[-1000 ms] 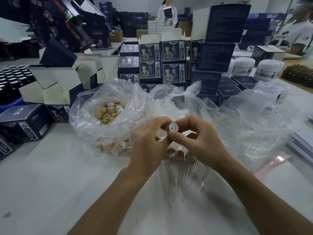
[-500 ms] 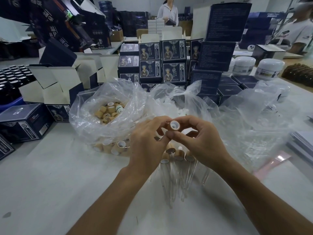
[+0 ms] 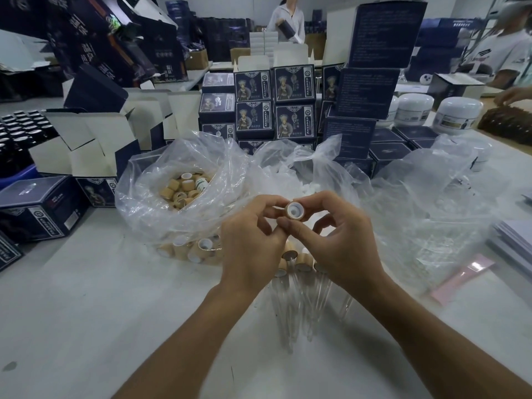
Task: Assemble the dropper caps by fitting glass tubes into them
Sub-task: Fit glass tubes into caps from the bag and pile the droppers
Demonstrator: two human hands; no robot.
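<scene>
Table (image 3: 86, 326): white; carries all the things below.
Boxes (image 3: 293, 102): dark blue, stacked behind the bags.
Bag (image 3: 161, 197): clear plastic, left of the hands, holding loose tan caps.
Droppers (image 3: 302, 283): finished ones lying on the table under the hands, tubes pointing toward the camera.
Left hand (image 3: 250, 249): fingers curled, fingertips pinching the cap's left side.
Right hand (image 3: 336, 240): thumb and forefinger pinching the cap's right side.
Cap (image 3: 294, 210): tan, white inside, held above the table between both hands, opening toward the camera.
</scene>
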